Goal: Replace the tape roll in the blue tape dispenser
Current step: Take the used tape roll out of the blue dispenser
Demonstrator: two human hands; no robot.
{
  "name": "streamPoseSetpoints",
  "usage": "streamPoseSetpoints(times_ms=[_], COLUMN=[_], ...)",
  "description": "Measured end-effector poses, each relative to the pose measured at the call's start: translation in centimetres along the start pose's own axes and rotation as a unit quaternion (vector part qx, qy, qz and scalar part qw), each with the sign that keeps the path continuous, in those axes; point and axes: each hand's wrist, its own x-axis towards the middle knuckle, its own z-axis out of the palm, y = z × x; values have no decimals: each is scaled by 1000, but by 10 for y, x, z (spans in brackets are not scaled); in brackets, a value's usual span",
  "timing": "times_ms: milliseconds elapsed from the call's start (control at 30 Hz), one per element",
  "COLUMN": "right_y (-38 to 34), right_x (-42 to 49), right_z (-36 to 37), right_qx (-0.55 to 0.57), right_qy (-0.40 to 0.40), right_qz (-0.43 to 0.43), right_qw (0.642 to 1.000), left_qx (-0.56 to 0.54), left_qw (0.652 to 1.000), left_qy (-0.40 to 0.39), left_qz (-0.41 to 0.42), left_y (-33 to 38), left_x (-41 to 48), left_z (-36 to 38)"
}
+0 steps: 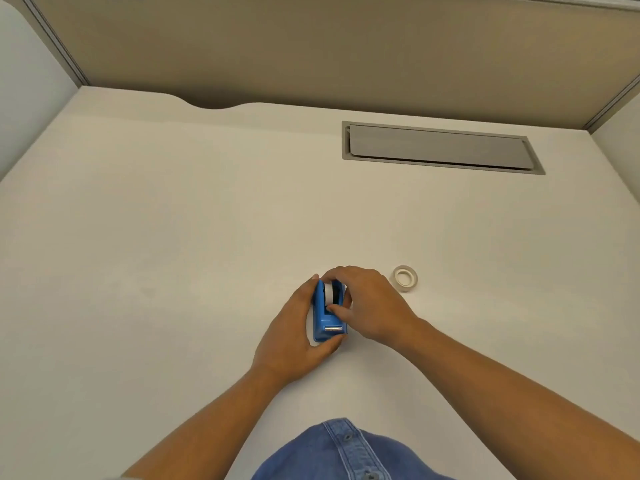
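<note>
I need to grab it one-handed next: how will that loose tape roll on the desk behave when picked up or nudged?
The loose tape roll lies flat on the desk, so it probably slides rather than rolls. It looks thin and likely light. Its open centre should allow an easy pinch.

I see bare desk (173,220) all along the left and far side, free for a hand to pass. In the middle the blue dispenser (323,322) is boxed in by both hands. Just right of them lies a loose tape roll (405,278); behind it, well apart, a flush grey hatch (440,148).
</note>
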Motion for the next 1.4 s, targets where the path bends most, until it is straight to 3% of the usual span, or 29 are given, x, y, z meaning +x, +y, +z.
streamPoseSetpoints(times_ms=[1400], right_y=[-11], right_x=[9], right_z=[-15], right_qx=[-29], right_qy=[-52], right_qz=[-20], right_qw=[998], left_qx=[3], left_qw=[1000], left_qy=[4], left_qz=[11], left_y=[4], left_x=[1], left_z=[-2])
